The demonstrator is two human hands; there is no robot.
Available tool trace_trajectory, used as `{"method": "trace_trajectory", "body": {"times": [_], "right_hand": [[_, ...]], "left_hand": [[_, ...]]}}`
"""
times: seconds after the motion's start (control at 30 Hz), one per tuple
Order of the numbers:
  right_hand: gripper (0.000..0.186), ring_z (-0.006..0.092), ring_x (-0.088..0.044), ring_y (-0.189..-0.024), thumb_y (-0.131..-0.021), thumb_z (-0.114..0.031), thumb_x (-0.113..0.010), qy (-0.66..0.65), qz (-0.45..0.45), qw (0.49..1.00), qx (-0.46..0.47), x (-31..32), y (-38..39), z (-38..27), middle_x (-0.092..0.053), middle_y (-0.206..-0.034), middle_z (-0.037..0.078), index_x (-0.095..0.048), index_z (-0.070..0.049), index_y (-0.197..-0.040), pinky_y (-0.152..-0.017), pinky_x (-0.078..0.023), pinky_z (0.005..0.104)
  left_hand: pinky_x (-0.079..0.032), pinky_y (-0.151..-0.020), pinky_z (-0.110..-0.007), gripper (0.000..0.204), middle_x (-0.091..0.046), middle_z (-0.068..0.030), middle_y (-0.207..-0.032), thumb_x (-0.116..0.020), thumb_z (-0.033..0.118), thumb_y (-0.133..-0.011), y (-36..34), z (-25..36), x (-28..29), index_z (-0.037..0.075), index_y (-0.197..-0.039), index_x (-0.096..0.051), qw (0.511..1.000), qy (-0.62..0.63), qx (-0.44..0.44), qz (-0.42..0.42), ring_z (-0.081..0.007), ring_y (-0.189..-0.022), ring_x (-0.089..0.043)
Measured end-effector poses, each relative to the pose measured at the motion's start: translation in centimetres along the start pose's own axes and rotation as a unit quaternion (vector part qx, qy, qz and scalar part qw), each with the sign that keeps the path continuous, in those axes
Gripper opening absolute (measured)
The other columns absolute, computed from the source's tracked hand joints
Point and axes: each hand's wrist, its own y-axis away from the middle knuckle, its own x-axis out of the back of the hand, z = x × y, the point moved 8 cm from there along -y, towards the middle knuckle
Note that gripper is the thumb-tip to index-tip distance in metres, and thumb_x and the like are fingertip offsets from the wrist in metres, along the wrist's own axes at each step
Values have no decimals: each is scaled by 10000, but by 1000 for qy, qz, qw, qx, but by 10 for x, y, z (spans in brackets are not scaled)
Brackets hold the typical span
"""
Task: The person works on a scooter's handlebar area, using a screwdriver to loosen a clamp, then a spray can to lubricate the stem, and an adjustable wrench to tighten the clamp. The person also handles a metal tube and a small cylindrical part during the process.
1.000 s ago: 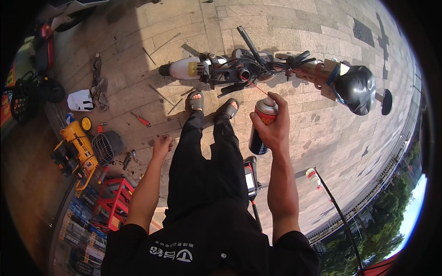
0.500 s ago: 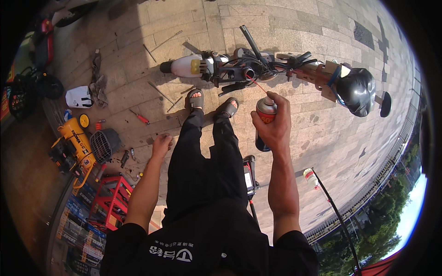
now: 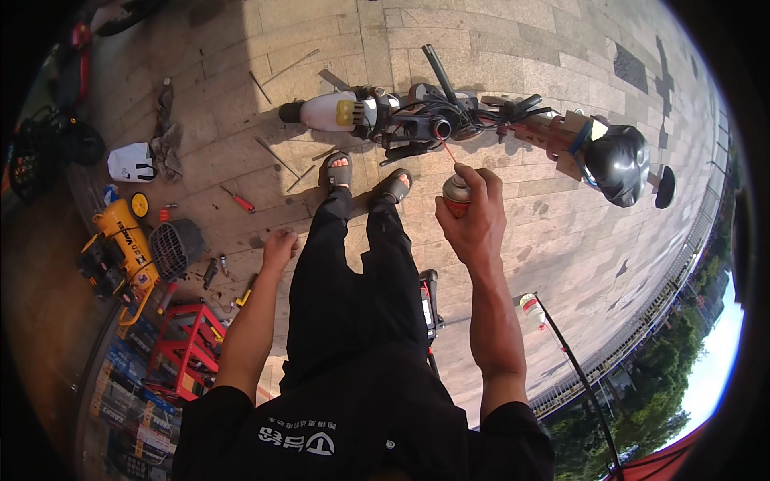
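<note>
- At far left I see a yellow cylindrical machine with black fittings (image 3: pixel 132 247), just beside a dark grey slatted basket (image 3: pixel 176 247).
- Below them I make out a red metal tool rack (image 3: pixel 186 346).
- A red-handled screwdriver (image 3: pixel 241 201) lies on the paving.
- My left hand (image 3: pixel 280 247) hangs near my leg, fingers curled loosely; I cannot tell whether they pinch anything.
- Ahead stands a two-wheeler with a white mudguard and black handlebars (image 3: pixel 417 128).
- A thin red straw (image 3: pixel 448 151) slants up to its round dark opening.
- The straw joins a silver-and-red metal spray can (image 3: pixel 457 192), gripped by my right hand (image 3: pixel 479 216), forefinger on top.
</note>
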Motion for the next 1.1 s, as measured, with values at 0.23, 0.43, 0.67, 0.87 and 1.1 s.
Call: {"method": "trace_trajectory", "body": {"times": [0.23, 0.43, 0.67, 0.87, 1.1], "right_hand": [[573, 349, -564, -1015, -692, -108, -766, 26, -1, 1000, 5, -1, 2, -11, -508, -1155, 160, -533, -133, -1215, -822, -490, 425], [573, 350, -553, -1035, -698, -121, -764, 21, 4, 1000, -22, -1, 6, -10, -505, -1157, 164, -529, -128, -1220, -841, -485, 424], [567, 351, -549, -1039, -706, -125, -760, 20, 7, 999, -25, -2, 9, -7, -503, -1152, 168, -525, -125, -1223, -848, -480, 426], [562, 353, -550, -1040, -711, -128, -758, 28, 6, 999, -22, -3, 9, -7, -502, -1157, 169, -527, -132, -1223, -852, -478, 426], [570, 361, -548, -1048, -710, -130, -762, 35, 8, 999, -21, -5, 10, -5, -497, -1168, 179, -522, -122, -1227, -855, -477, 427]], "left_hand": [[-464, -613, -238, 228, -613, 4, -854, -619, 234, -886, -4, -4, 7, 69, -1039, -584, 1000, 16, 6, 1, -94, -720, -581], [-460, -610, -240, 244, -615, 7, -873, -624, 228, -885, -6, -7, 12, 67, -1064, -584, 1000, 27, 4, -11, -89, -724, -578], [-465, -616, -243, 265, -616, 0, -884, -625, 233, -887, -5, -9, 13, 62, -1083, -578, 1000, 19, 9, -1, -94, -726, -580], [-469, -619, -244, 274, -615, -4, -882, -628, 230, -886, -4, -13, 12, 55, -1089, -575, 1000, 22, 13, 1, -96, -731, -581], [-470, -612, -249, 297, -611, -9, -879, -628, 224, -882, -3, -15, 13, 43, -1109, -569, 1000, 7, 13, 7, -98, -726, -579]]}}
